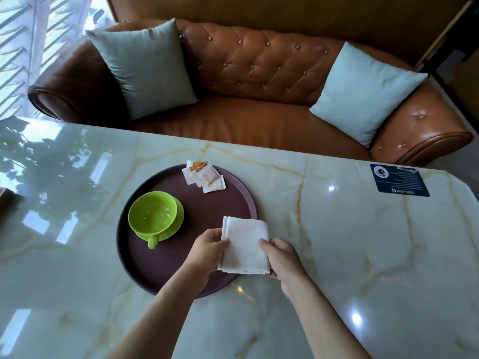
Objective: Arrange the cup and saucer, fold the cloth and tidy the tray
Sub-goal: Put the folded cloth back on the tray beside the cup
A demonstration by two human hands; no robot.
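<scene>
A round dark brown tray (160, 265) lies on the marble table. On its left part a green cup (153, 213) stands upright on a green saucer (178, 216), handle toward me. A folded white cloth (245, 244) is over the tray's right edge. My left hand (204, 255) grips the cloth's left side and my right hand (282, 257) grips its right side. Several white and orange sachets (204, 176) lie in a loose pile at the tray's far rim.
The glossy pale marble table (363, 242) has a dark blue card (399, 180) near its far right edge. Behind it stands a brown leather sofa (254, 73) with two light blue cushions. A dark object (6, 200) shows at the left edge.
</scene>
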